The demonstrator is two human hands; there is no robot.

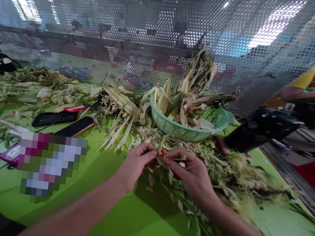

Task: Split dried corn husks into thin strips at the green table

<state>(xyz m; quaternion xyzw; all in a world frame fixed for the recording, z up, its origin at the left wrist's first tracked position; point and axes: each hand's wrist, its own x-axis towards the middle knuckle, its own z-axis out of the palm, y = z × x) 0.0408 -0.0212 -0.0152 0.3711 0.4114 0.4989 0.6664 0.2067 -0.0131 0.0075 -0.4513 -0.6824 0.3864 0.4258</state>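
On the green table (119, 222), leftmost, a dark phone (76, 126) is lying; the nearly closed left hand (136, 164) is pinching a husk piece (162, 141), which is showing between both hands; the right hand (193, 174), fingers curled, is gripping a red tool (162, 152).

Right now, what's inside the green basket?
Dry, pale husk-like leaves crowd the green basket, some standing well above it. Bare inner wall shows on the picture's right. Anything beneath the leaves is covered and can't be seen.
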